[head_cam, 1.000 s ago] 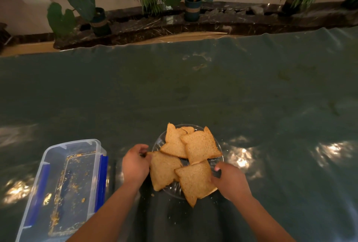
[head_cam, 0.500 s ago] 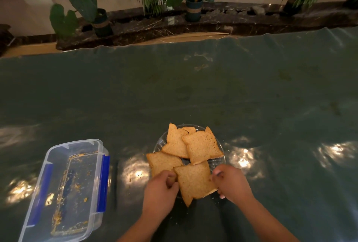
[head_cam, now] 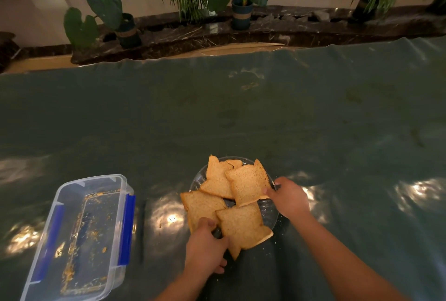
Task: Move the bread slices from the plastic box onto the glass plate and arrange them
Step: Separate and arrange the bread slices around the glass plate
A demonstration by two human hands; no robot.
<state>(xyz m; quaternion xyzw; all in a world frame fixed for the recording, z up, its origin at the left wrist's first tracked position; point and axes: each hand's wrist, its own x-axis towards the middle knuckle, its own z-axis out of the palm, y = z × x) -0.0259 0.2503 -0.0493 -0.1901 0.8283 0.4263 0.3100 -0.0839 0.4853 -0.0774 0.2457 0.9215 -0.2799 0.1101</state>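
Several brown bread slices lie fanned on a clear glass plate (head_cam: 271,211) near the table's front edge. My left hand (head_cam: 205,247) is at the plate's near side, its fingers pinching the gap between the left slice (head_cam: 200,205) and the front slice (head_cam: 241,224). My right hand (head_cam: 288,198) is at the plate's right rim, fingertips pinching the corner of the right slice (head_cam: 248,181). A rear slice (head_cam: 216,177) lies partly under it. The clear plastic box (head_cam: 79,235) with blue clips stands to the left, holding only crumbs.
A dark green glossy sheet (head_cam: 241,112) covers the table and reflects lights. Beyond the far edge runs a marble ledge (head_cam: 265,30) with potted plants (head_cam: 241,9). Crumbs lie scattered around the plate.
My left hand moved from the plate's left side to its near side. My right hand moved from the front slice up to the right slice's corner.
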